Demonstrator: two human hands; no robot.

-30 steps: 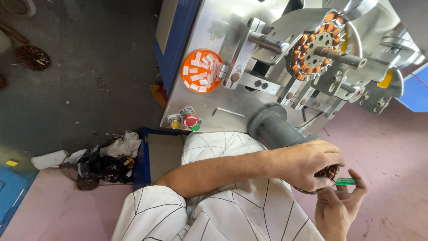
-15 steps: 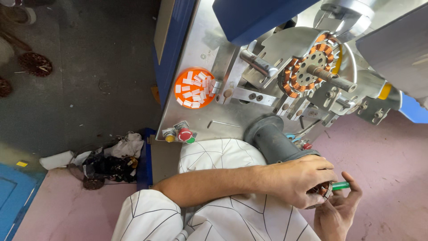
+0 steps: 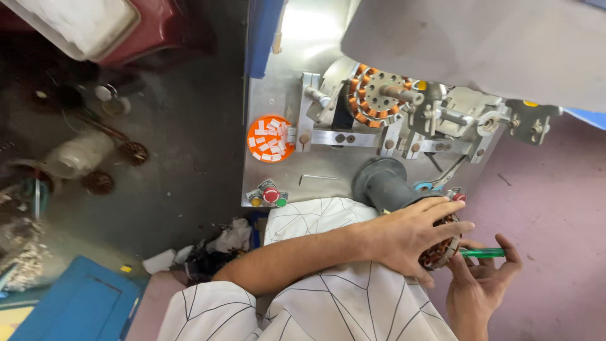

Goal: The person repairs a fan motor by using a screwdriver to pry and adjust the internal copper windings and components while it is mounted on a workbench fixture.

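A steel winding machine (image 3: 328, 158) fills the upper frame, carrying a round stator (image 3: 372, 96) ringed with copper-orange coils on its spindle, and an orange dish (image 3: 270, 138) of white slips sits on its plate above a small cluster of coloured push buttons (image 3: 267, 196). Below, over the person's lap, the left hand (image 3: 410, 237) clasps a second stator core (image 3: 440, 249), a dark ring with coppery-brown windings along its rim (most of it hidden under the palm), fingers spread and wrapped over its top. The right hand (image 3: 481, 284) sits just beneath it, fingers curled, thumb and forefinger pinching a slim green tool (image 3: 483, 252) that touches the core's edge.
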